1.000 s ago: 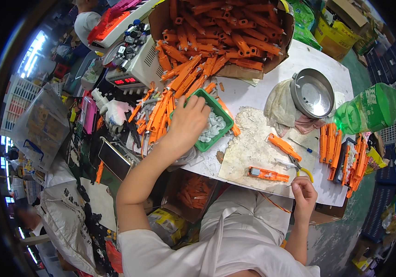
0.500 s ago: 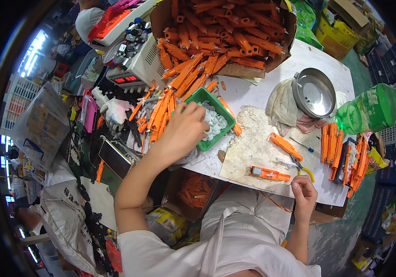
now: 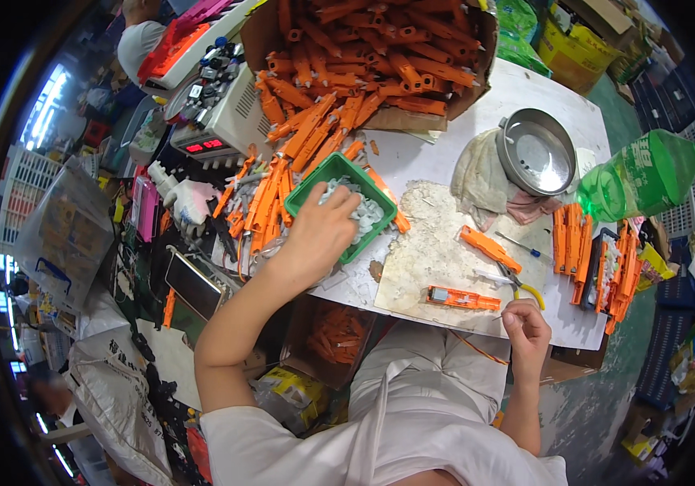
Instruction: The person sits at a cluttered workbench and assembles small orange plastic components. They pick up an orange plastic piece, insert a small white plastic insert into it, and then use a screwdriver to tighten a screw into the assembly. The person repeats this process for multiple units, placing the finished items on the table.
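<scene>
My left hand (image 3: 321, 236) reaches into a green plastic tray (image 3: 299, 197) of small translucent white plastic pieces (image 3: 370, 212). Its fingers are bent downward and somewhat apart, and the tips are partly hidden among the pieces. By the table's front edge, my right hand (image 3: 527, 330) is closed in a pinch on something thin and small that I cannot make out. Just left of that hand, an orange plastic housing (image 3: 464, 298) with a grey metallic part at one end lies on a stained board (image 3: 412, 267). Behind it rest another orange housing (image 3: 489, 248), yellow-handled pliers (image 3: 531, 293) and a screwdriver (image 3: 519, 244).
A cardboard box (image 3: 471, 81) heaped with orange housings stands at the back, and more spill toward the tray. A metal bowl (image 3: 536, 151) sits on a cloth, beside a green bottle (image 3: 643, 176). Orange housings (image 3: 574, 247) stand in rows at right. A phone (image 3: 195, 285) leans at left.
The view has shifted slightly, moving the scene left. My left hand has sunk lower over the pieces, its fingers now spread further. My right hand keeps its pinch near the front edge.
</scene>
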The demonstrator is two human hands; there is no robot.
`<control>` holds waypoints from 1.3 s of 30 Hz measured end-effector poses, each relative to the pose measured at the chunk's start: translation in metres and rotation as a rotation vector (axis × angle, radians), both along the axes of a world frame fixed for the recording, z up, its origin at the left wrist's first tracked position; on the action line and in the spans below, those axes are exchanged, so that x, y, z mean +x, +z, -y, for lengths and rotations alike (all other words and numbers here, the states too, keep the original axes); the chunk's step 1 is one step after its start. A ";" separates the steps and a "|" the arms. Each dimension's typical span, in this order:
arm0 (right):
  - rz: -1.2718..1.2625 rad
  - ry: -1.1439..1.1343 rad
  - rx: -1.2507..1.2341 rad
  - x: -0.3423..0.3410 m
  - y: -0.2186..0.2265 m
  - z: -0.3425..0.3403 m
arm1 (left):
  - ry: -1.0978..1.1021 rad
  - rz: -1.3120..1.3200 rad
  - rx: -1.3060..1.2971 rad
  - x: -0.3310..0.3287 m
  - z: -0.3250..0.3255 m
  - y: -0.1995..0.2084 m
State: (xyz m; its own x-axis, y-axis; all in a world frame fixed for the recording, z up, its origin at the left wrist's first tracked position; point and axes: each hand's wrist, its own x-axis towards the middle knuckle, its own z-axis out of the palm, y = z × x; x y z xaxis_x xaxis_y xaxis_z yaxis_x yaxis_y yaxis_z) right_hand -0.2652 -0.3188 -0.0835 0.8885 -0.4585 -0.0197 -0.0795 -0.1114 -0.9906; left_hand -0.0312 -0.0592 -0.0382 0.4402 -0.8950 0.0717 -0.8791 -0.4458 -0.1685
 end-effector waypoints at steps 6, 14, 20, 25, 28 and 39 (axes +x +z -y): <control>0.014 0.004 -0.007 -0.002 0.000 0.002 | 0.188 -0.177 -0.403 -0.010 -0.010 0.019; 0.229 -0.005 0.177 0.015 0.029 -0.018 | 0.320 -1.637 -1.330 -0.115 0.051 -0.017; 0.370 0.063 -0.484 0.025 0.050 -0.018 | 0.387 -2.297 -1.524 -0.161 0.100 -0.034; 0.382 0.030 -0.534 0.020 0.046 -0.017 | 0.297 -2.274 -1.460 -0.159 0.097 -0.037; 0.386 0.025 -0.545 0.018 0.046 -0.016 | 0.309 -2.248 -1.426 -0.160 0.097 -0.037; 0.385 0.045 -0.623 0.018 0.045 -0.015 | 0.330 -2.219 -1.436 -0.163 0.097 -0.035</control>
State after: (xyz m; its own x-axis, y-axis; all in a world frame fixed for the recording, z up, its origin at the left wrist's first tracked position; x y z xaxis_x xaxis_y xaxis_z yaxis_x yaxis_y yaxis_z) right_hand -0.2474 -0.3038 -0.0381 0.7981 -0.2455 0.5503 0.2797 -0.6580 -0.6991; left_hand -0.1942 -0.1566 -0.0735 0.6790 -0.6944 -0.2383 0.6583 0.4322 0.6164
